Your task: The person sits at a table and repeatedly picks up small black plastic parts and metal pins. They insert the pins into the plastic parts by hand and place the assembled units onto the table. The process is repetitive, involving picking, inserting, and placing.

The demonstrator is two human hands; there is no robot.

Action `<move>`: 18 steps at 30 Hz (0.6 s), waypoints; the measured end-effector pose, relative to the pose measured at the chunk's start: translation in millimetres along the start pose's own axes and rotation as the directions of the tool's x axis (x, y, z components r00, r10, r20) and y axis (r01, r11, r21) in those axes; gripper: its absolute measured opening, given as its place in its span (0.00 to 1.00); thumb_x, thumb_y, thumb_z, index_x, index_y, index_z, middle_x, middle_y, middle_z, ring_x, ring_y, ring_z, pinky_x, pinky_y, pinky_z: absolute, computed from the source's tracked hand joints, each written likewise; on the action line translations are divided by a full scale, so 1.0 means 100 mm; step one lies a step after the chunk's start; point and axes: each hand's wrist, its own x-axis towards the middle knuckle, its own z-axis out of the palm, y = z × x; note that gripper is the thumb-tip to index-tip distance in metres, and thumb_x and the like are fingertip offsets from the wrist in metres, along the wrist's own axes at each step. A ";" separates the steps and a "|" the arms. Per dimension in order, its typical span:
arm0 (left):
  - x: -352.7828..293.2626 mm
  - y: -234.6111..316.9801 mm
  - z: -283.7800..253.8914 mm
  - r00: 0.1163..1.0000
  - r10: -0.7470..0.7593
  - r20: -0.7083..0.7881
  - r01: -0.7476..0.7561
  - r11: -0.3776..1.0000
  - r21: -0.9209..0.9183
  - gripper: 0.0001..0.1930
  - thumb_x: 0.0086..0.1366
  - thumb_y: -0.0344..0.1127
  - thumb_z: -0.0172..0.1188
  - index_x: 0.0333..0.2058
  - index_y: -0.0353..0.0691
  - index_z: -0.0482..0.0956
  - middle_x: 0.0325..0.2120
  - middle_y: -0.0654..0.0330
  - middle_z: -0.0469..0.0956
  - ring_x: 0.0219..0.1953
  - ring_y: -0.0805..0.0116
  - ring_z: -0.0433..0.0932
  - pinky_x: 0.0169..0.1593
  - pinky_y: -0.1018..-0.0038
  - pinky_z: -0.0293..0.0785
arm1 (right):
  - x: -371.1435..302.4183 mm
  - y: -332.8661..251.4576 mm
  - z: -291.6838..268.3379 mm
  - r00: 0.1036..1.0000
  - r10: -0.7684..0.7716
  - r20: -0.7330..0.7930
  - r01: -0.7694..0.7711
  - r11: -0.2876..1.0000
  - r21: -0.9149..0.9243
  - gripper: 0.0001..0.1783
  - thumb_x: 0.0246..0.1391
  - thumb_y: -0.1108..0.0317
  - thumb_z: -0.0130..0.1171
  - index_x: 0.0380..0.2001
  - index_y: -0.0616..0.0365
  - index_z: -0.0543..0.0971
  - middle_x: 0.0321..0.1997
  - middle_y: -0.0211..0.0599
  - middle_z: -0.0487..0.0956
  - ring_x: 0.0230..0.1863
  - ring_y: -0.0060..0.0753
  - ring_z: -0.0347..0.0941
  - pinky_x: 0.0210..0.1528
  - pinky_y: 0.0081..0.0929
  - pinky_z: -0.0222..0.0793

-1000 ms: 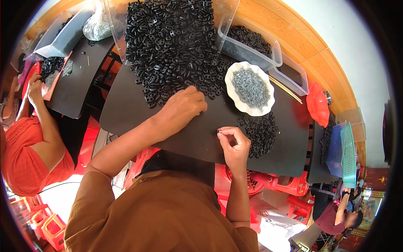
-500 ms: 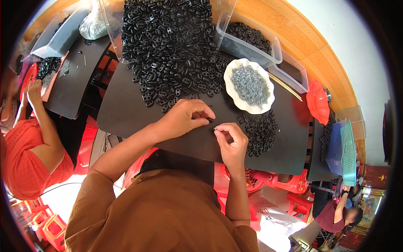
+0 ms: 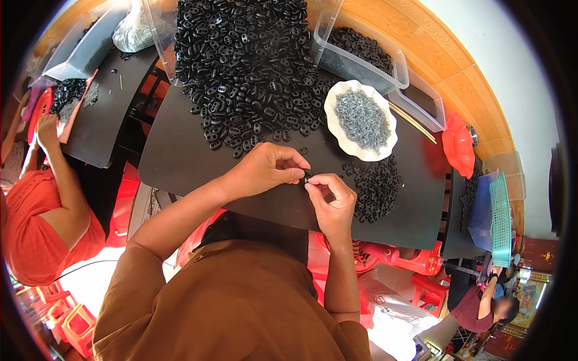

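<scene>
Over the near edge of the dark table (image 3: 171, 141), left hand (image 3: 262, 171) pinches a small black piece (image 3: 307, 174) between thumb and forefinger; right hand (image 3: 333, 197) is just beside it, thumb and forefinger together on a tiny bit with a pale glint, too small to identify. Contact between the two parts: cannot tell. Risk, as judged: a slip or skewed meeting, since fingertips cover most of both parts; a dropped one could be lost against the dark surface or roll off the near edge. Surface: heap of black pieces (image 3: 247, 78) beyond the left hand; white scalloped dish (image 3: 365, 155) of clear bits (image 3: 361, 119); smaller black pile (image 3: 374, 192) right of the right hand. Room: orange wall panel (image 3: 421, 36) behind, red stools (image 3: 77, 330) lower left, co-worker in red (image 3: 54, 225) at another table.
</scene>
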 end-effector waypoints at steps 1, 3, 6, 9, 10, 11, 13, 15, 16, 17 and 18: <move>0.00 0.01 0.00 1.000 0.002 -0.002 -0.002 1.000 0.011 0.10 0.66 0.28 0.64 0.44 0.30 0.82 0.33 0.62 0.83 0.35 0.78 0.81 0.42 0.79 0.78 | 0.00 0.00 0.00 1.000 0.003 -0.002 -0.003 1.000 -0.003 0.04 0.51 0.81 0.65 0.31 0.64 0.80 0.31 0.35 0.82 0.28 0.23 0.78 0.33 0.21 0.74; -0.01 0.03 0.01 1.000 0.005 -0.007 -0.005 0.999 0.055 0.10 0.65 0.28 0.64 0.43 0.30 0.82 0.33 0.61 0.84 0.35 0.78 0.81 0.42 0.79 0.78 | 0.00 -0.01 0.00 1.000 0.027 -0.002 -0.027 1.000 -0.003 0.04 0.51 0.81 0.65 0.31 0.64 0.80 0.30 0.35 0.82 0.28 0.23 0.78 0.33 0.21 0.74; -0.02 0.04 0.02 1.000 0.018 -0.018 -0.016 0.993 0.119 0.09 0.65 0.27 0.64 0.42 0.29 0.82 0.33 0.61 0.84 0.35 0.78 0.81 0.42 0.79 0.78 | -0.01 -0.01 0.01 0.999 0.046 -0.008 -0.046 0.999 -0.002 0.04 0.51 0.81 0.65 0.30 0.64 0.79 0.29 0.34 0.82 0.27 0.22 0.78 0.33 0.21 0.74; -0.03 0.03 0.03 0.998 0.049 -0.030 -0.045 0.992 0.120 0.09 0.64 0.27 0.64 0.41 0.29 0.83 0.32 0.61 0.84 0.35 0.79 0.81 0.41 0.79 0.78 | -0.01 0.00 0.02 0.999 0.050 -0.015 -0.050 0.999 0.002 0.04 0.51 0.81 0.65 0.30 0.64 0.79 0.28 0.33 0.82 0.27 0.21 0.78 0.33 0.21 0.74; -0.03 0.03 0.03 0.998 0.062 -0.034 -0.057 0.991 0.121 0.08 0.64 0.27 0.64 0.41 0.29 0.83 0.32 0.61 0.84 0.35 0.79 0.81 0.41 0.79 0.78 | -0.01 0.00 0.02 0.999 0.050 -0.018 -0.050 0.999 0.003 0.04 0.51 0.81 0.65 0.29 0.64 0.79 0.28 0.33 0.82 0.27 0.21 0.78 0.33 0.20 0.73; -0.04 0.04 0.03 0.997 0.075 -0.038 -0.070 0.990 0.122 0.08 0.64 0.27 0.64 0.41 0.29 0.83 0.32 0.61 0.84 0.35 0.79 0.81 0.41 0.79 0.78 | -0.01 0.00 0.02 0.999 0.047 -0.020 -0.047 0.999 0.004 0.04 0.51 0.81 0.65 0.29 0.64 0.79 0.28 0.33 0.82 0.27 0.21 0.78 0.33 0.20 0.73; -0.04 0.05 0.03 0.998 0.057 -0.036 -0.052 0.991 0.119 0.08 0.64 0.27 0.65 0.41 0.29 0.83 0.32 0.61 0.84 0.35 0.79 0.81 0.41 0.79 0.78 | -0.02 0.00 0.02 0.999 0.040 -0.022 -0.040 0.999 0.005 0.05 0.51 0.82 0.65 0.29 0.64 0.79 0.28 0.33 0.81 0.27 0.20 0.77 0.32 0.20 0.73; -0.04 0.05 0.03 0.998 0.054 -0.035 -0.049 0.992 0.119 0.08 0.64 0.27 0.65 0.40 0.30 0.83 0.32 0.61 0.84 0.35 0.79 0.81 0.41 0.79 0.78 | -0.01 -0.01 0.03 0.999 0.023 -0.026 -0.023 1.000 0.008 0.05 0.52 0.82 0.65 0.28 0.64 0.78 0.28 0.33 0.81 0.27 0.20 0.77 0.32 0.20 0.73; -0.04 0.04 0.03 0.998 0.060 -0.034 -0.055 0.991 0.121 0.08 0.64 0.27 0.65 0.40 0.30 0.83 0.32 0.61 0.84 0.35 0.79 0.80 0.41 0.80 0.78 | -0.01 -0.02 0.03 1.000 0.014 -0.028 -0.014 1.000 0.009 0.05 0.52 0.82 0.65 0.28 0.64 0.78 0.28 0.32 0.81 0.26 0.20 0.76 0.32 0.19 0.73; -0.04 0.03 0.03 0.997 0.066 -0.033 -0.062 0.991 0.122 0.08 0.65 0.27 0.65 0.40 0.30 0.82 0.32 0.61 0.84 0.35 0.79 0.80 0.41 0.80 0.78 | -0.02 -0.01 0.03 0.999 0.012 -0.031 -0.012 1.000 0.012 0.05 0.52 0.82 0.65 0.28 0.64 0.78 0.28 0.32 0.81 0.26 0.20 0.76 0.32 0.19 0.73; -0.04 0.04 0.03 0.998 0.057 -0.030 -0.054 0.992 0.114 0.08 0.65 0.27 0.64 0.40 0.30 0.82 0.32 0.61 0.84 0.35 0.79 0.80 0.41 0.80 0.78 | -0.02 0.00 0.03 0.999 0.010 -0.034 -0.010 1.000 0.014 0.05 0.52 0.82 0.65 0.28 0.63 0.78 0.28 0.32 0.81 0.26 0.19 0.76 0.32 0.20 0.73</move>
